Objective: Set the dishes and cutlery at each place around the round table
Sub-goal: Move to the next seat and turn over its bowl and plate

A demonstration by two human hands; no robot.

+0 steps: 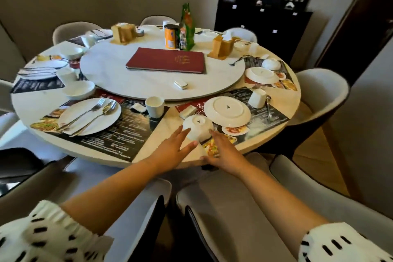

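An upturned white bowl [197,126] sits near the front edge of the round table [40,108], beside an upside-down white plate [227,111] on a dark placemat [274,112]. My left hand [170,149] reaches with straight fingers to the bowl's left side. My right hand [223,149] lies just right of the bowl, fingers spread flat over the placemat; contact with the bowl is unclear. At the place to the left, a white plate [89,116] carries a fork [85,112] and a spoon [97,118]. A white cup [154,106] stands between the two places.
A lazy Susan [119,74] in the middle holds a red menu [168,60], napkin holders, bottles and a small white box [180,84]. Further places hold plates, bowls and cups. Grey chairs ring the table; two stand right before me. A dark cabinet stands behind.
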